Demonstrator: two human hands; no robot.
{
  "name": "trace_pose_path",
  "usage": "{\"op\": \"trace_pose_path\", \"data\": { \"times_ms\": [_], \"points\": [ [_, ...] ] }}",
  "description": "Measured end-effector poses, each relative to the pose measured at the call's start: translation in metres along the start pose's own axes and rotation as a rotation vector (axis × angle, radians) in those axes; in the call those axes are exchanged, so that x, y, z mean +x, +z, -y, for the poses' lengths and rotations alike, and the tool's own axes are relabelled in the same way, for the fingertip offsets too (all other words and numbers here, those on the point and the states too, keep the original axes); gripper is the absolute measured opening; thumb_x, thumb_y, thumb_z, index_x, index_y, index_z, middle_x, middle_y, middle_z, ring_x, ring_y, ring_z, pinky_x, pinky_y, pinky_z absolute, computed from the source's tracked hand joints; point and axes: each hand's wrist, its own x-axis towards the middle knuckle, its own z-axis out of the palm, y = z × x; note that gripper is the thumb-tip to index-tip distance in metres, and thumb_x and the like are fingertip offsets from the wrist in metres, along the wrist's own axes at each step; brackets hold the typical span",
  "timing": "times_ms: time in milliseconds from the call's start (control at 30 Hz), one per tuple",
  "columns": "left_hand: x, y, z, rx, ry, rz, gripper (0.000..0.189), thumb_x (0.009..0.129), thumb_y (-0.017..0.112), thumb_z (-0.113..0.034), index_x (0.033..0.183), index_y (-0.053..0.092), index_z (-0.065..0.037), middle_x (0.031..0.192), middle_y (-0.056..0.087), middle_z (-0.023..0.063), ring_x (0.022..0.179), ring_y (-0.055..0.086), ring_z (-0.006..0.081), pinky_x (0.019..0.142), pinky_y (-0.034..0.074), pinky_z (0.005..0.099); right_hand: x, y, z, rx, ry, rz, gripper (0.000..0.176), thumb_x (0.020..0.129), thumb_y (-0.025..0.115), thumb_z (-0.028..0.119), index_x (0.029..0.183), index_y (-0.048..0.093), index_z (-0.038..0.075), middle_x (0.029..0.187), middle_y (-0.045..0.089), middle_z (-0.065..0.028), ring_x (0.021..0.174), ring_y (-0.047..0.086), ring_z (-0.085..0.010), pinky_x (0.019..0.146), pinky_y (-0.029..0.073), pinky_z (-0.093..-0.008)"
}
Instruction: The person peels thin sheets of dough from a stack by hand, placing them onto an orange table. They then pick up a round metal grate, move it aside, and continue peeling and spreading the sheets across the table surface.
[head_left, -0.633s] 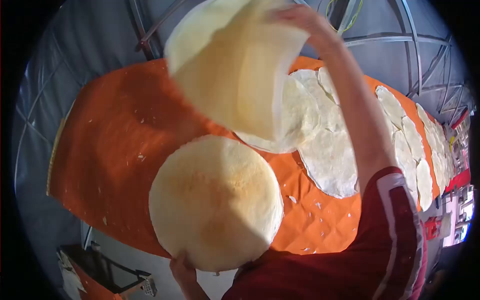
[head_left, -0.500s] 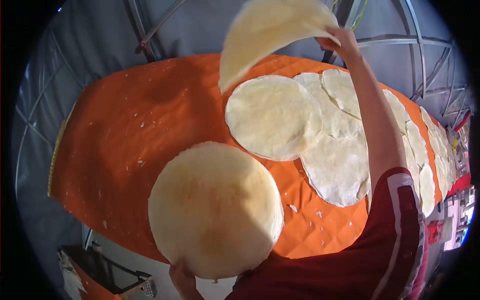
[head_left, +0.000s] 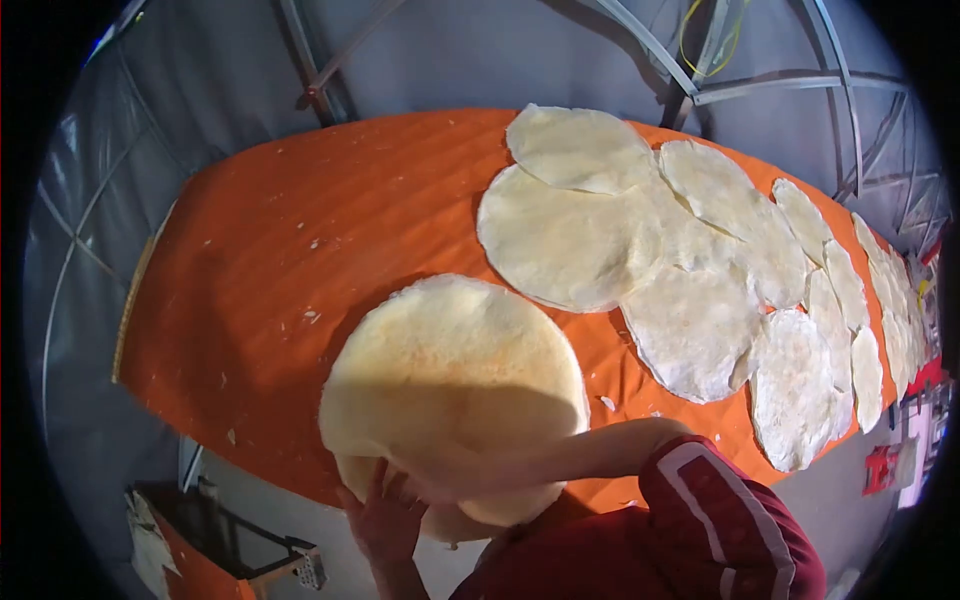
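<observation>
A stack of large round thin flatbreads [head_left: 450, 350] lies at the near edge of the orange cloth, its top sheet partly lifted at the near side. My left hand [head_left: 385, 515] is at that near edge, fingers spread, palm side against the stack. My right hand [head_left: 435, 475] reaches across the near part of the stack and is blurred; its fingers cannot be made out. Beyond the stack, a flatbread [head_left: 578, 150] lies at the far edge, overlapping another round sheet [head_left: 560, 240].
More overlapping sheets [head_left: 795, 385] cover the right part of the orange cloth [head_left: 250, 250]. Small white flakes are scattered on it. Metal frame bars [head_left: 770, 90] run along the grey wall behind. A dark stand [head_left: 230, 540] is at lower left.
The flatbread that hung from my right hand now lies flat at the far edge. My right hand has come back to the stack, and the stack's near edge is partly raised.
</observation>
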Motion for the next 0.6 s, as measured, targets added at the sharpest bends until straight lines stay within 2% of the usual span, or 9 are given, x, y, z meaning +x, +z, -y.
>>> {"op": "trace_pose_path", "data": {
  "times_ms": [133,200,267,333,367,400,467,533,600],
  "points": [
    [0.008,-0.044,-0.001,0.067,0.044,-0.065,0.051,0.081,0.034,-0.048,0.114,0.039,-0.009,0.104,0.048,0.0194,0.092,0.049,0.0338,0.081,0.038,0.045,0.017,-0.082,0.047,-0.225,-0.035,-0.084,0.021,0.08,0.045,0.017,0.096,0.056,0.007,0.098,0.051,-0.0066,0.093,0.046,-0.016,0.079,0.036,-0.0281],
    [0.007,-0.053,0.004,0.126,0.141,0.031,0.048,0.081,0.037,-0.044,0.113,0.039,-0.008,0.1,0.05,0.0192,0.091,0.049,0.033,0.08,0.04,0.0441,0.018,-0.149,0.083,-0.675,0.049,-0.201,0.022,0.082,0.044,0.018,0.098,0.056,0.008,0.102,0.05,-0.0065,0.098,0.044,-0.016,0.083,0.035,-0.0278],
    [0.01,-0.056,0.001,0.199,0.119,-0.036,0.039,0.08,0.048,-0.027,0.112,0.039,-0.006,0.099,0.05,0.0168,0.089,0.05,0.0269,0.08,0.041,0.0411,0.013,-0.214,0.141,-1.286,0.395,-0.173,0.023,0.083,0.043,0.018,0.1,0.056,0.009,0.107,0.049,-0.0063,0.102,0.042,-0.0159,0.087,0.034,-0.0276],
    [0.002,-0.04,-0.009,0.479,0.294,-0.126,0.038,0.077,0.051,-0.017,0.11,0.039,-0.005,0.098,0.049,0.015,0.089,0.05,0.0233,0.079,0.041,0.0375,-0.012,-0.274,0.152,-0.245,-0.019,-0.838,0.025,0.079,0.049,0.022,0.092,0.056,0.002,0.095,0.055,-0.0094,0.09,0.051,-0.0171,0.081,0.04,-0.0293],
    [0.0,-0.035,-0.014,0.772,0.453,-0.208,0.039,0.074,0.055,-0.008,0.109,0.038,-0.003,0.097,0.049,0.0132,0.088,0.05,0.0198,0.079,0.041,0.0339,-0.012,-0.312,0.153,0.14,-0.142,-0.916,0.022,0.069,0.057,0.025,0.086,0.06,0.011,0.08,0.058,-0.0053,0.074,0.056,-0.0179,0.065,0.045,-0.0302],
    [0.002,-0.039,-0.019,0.77,0.453,-0.208,0.039,0.074,0.055,-0.008,0.109,0.038,-0.003,0.097,0.049,0.0132,0.088,0.05,0.0198,0.079,0.041,0.0339,-0.023,-0.327,0.151,0.138,-0.141,-0.914,0.022,0.069,0.057,0.025,0.086,0.06,0.011,0.08,0.058,-0.0053,0.074,0.056,-0.0179,0.065,0.045,-0.0302],
    [0.015,-0.054,-0.03,1.122,0.739,-0.36,0.043,0.069,0.058,-0.001,0.106,0.037,0.0,0.095,0.048,0.0104,0.086,0.048,0.0171,0.073,0.042,0.0288,-0.055,-0.354,0.143,-0.667,-0.004,-1.097,0.023,0.073,0.054,0.021,0.091,0.058,0.007,0.082,0.058,-0.0067,0.075,0.057,-0.0182,0.068,0.045,-0.0292],
    [0.039,-0.079,-0.042,1.082,0.591,-0.294,0.043,0.069,0.059,-0.003,0.105,0.037,0.001,0.095,0.048,0.0105,0.085,0.049,0.0176,0.071,0.042,0.0278,-0.081,-0.374,0.13,-1.495,0.131,-1.153,0.024,0.076,0.051,0.016,0.095,0.055,0.002,0.084,0.059,-0.008,0.076,0.057,-0.0185,0.07,0.046,-0.0282],
    [0.044,-0.081,-0.04,1.024,0.444,-0.25,0.043,0.069,0.06,-0.005,0.104,0.038,0.003,0.095,0.048,0.0107,0.084,0.049,0.018,0.069,0.042,0.0268,-0.085,-0.385,0.049,0.249,-0.192,-1.339,0.027,0.075,0.053,0.014,0.099,0.053,0.001,0.088,0.058,-0.008,0.078,0.057,-0.019,0.071,0.045,-0.0281]
  ]
}}
